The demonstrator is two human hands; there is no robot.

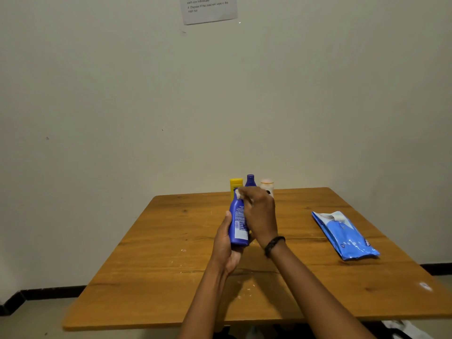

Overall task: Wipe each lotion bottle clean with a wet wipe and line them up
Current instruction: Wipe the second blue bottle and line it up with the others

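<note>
Left hand (226, 243) grips the lower half of a blue lotion bottle (237, 222), holding it upright and slightly tilted above the middle of a wooden tabletop (171, 265). Right hand (259, 214), a dark beaded bracelet (274, 245) at its wrist, curls over the bottle's upper end, fingers closed on a white wet wipe (241, 194) pressed against the neck and cap area; only a small edge of the wipe shows beneath the fingers.

Behind the hands, at the far edge of the tabletop against the wall, three more bottles stand upright close together in a row: a yellow bottle (236, 185) on the left, a dark blue bottle (250, 180) in the centre and a pale bottle with an orange band (267, 185) on the right. The right hand partly hides their lower parts.

A blue pack of wet wipes (347, 236) lies flat on the right side of the tabletop, well apart from the bottles, with a white sheet poking from its opening at the far end. White specks mark the wood near the centre, and a printed sheet of paper (209, 8) is fixed to the plain wall above.
</note>
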